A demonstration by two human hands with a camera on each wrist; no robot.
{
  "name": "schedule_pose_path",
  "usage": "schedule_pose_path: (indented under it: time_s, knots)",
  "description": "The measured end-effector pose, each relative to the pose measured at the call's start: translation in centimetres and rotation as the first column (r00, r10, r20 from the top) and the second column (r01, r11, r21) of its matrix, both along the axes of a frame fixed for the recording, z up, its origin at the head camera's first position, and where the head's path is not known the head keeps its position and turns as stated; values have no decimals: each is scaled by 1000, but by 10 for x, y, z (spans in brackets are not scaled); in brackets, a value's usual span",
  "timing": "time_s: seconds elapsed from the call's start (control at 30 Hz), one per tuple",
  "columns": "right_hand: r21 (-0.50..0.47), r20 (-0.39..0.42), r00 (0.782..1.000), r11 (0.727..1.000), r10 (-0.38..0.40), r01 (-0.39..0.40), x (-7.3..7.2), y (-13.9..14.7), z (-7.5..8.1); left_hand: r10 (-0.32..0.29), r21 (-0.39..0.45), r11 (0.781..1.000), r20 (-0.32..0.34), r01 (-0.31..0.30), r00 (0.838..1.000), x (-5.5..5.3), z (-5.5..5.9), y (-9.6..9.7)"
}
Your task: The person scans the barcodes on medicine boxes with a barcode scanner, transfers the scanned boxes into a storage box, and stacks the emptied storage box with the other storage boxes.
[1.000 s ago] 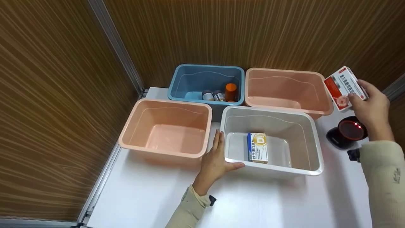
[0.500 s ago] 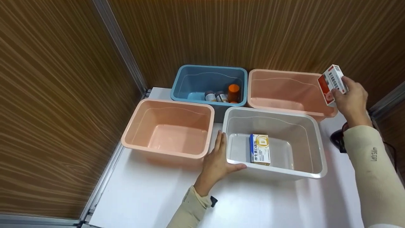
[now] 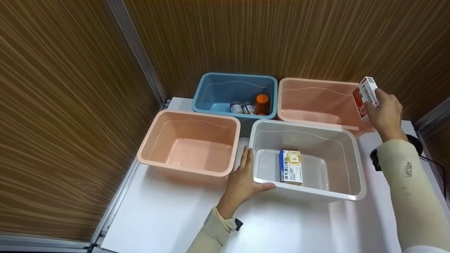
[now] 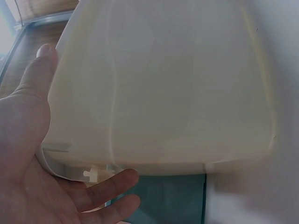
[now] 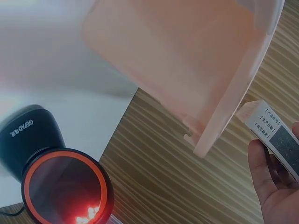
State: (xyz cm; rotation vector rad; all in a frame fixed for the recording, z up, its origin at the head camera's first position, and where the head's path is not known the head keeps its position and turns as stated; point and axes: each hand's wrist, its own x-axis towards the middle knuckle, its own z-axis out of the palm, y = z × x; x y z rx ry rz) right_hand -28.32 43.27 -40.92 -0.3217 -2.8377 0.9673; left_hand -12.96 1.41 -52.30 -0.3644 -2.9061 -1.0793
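My right hand [image 3: 386, 111] pinches a red and white medicine box [image 3: 365, 97] over the right end of the back peach bin [image 3: 318, 81]. In the right wrist view, the fingers [image 5: 260, 168] grip the printed medicine box [image 5: 273, 125] beyond that bin's rim. My left hand [image 3: 240, 182] rests against the near left corner of the white bin [image 3: 309, 191], its fingers straight along the side and its thumb at the front rim. In the left wrist view, the left hand [image 4: 28, 149] spans that corner. A vitamin D box [image 3: 291, 167] lies inside the white bin.
A blue bin [image 3: 235, 75] at the back left holds several bottles, one an orange bottle [image 3: 262, 103]. Left of the white bin stands another peach bin [image 3: 190, 172]. A black scanner [image 5: 32, 133] with a lit red window and cable sits on the white table [image 3: 158, 203], partly behind my right forearm.
My right hand has carried the medicine box leftward, from beside the back peach bin to over its right end, and turned it more upright. My left hand stays at the white bin.
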Motion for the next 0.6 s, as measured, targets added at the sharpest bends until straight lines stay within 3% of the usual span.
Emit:
schedule_pose_path:
  time_s: [0.2,0.43,0.6]
  knots:
    - [-54,58,998,998,-22,25,-1,-1,0,-1,-12,1000,11,1,1000,0,2,0]
    - [-9,112,994,1000,18,-17,3,1,-7,-5,-5,1000,-2,5,1000,0,0,0]
    - [0,101,994,999,43,-43,5,-3,0,-6,1,1000,-7,6,1000,0,-1,0]
